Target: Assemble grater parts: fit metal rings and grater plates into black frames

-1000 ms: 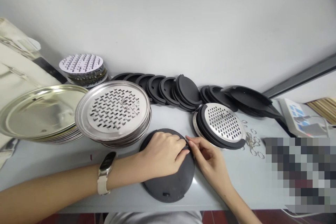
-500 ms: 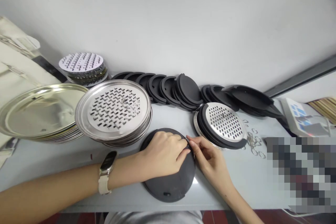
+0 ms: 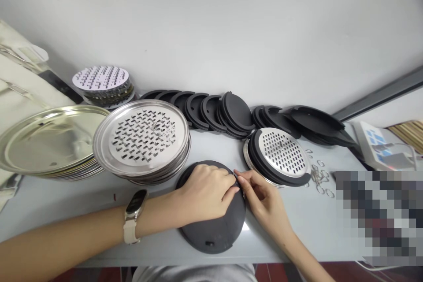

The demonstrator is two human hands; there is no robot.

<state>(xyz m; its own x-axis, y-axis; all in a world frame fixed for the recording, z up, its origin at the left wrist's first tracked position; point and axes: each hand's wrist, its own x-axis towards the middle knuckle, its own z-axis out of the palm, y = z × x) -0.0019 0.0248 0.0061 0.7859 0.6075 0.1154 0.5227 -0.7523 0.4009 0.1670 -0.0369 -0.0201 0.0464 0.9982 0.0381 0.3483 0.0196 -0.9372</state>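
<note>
On the pale grey desk (image 3: 297, 229), a flat round black disc (image 3: 211, 233) lies under the left hand (image 3: 206, 196), which rests on it half-closed. The disc looks light and stiff, best taken by its rim. The right hand (image 3: 262, 198) pinches at the disc edge, but what it grasps I cannot tell. Behind stands a stack of perforated steel discs (image 3: 142, 139).

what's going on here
Someone is working at a table with bare hands. The left hand rests on a round black disc lying flat, and the right hand has its fingers at the disc's edge, what they pinch hidden. Nearby are stacked perforated steel plates, a steel plate in a black rim and small wire rings.
</note>
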